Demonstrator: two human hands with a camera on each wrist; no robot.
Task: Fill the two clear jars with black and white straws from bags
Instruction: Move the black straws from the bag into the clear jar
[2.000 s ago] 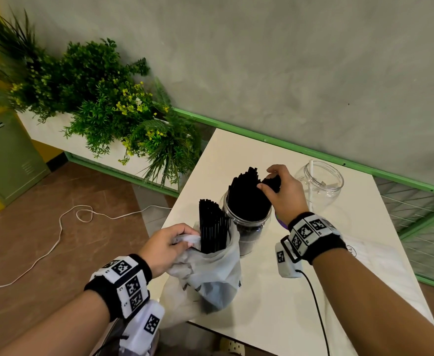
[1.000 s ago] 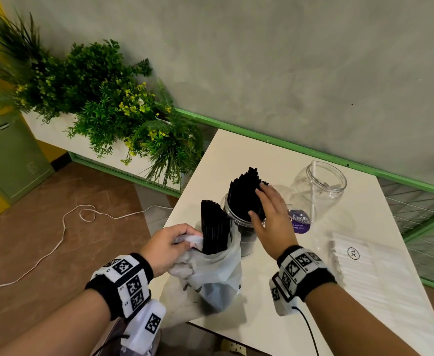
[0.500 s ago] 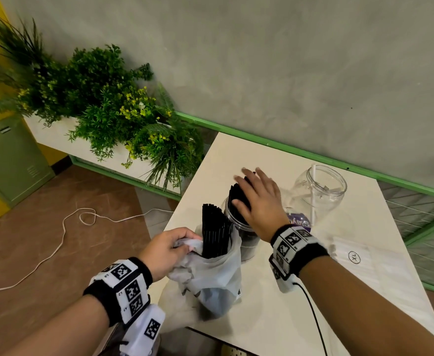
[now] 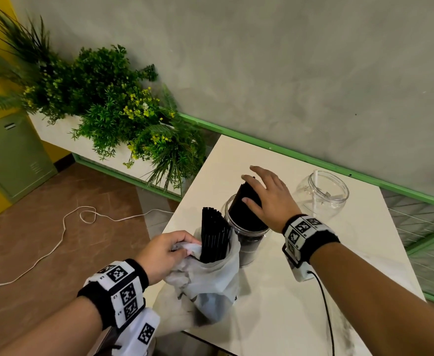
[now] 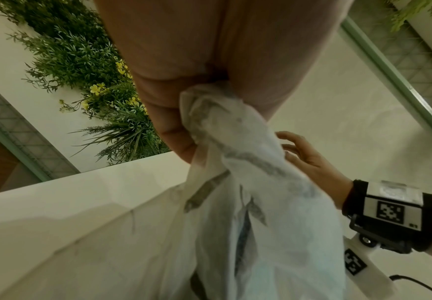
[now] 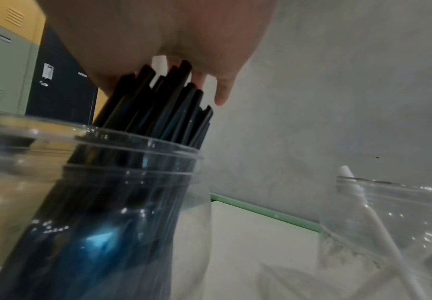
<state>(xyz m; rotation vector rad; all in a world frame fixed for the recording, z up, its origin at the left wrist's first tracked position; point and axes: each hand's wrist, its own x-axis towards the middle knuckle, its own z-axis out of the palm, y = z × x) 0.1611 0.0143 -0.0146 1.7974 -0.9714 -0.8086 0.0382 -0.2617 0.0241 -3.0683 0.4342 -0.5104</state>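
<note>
No readable brand or label; only square black-and-white marker tags on both wristbands. Left hand clenched around bunched rim of translucent white bag at tabletop's near-left edge; black straws in bag stick upright from it. Just beyond, touching the bag, clear jar packed with black straws in jar, leaning away. Right hand lies flat with fingers extended on their tops, grasping nothing. Second clear jar near far-right edge holds one white straw. Planter greenery left of table, white cable on floor.
</note>
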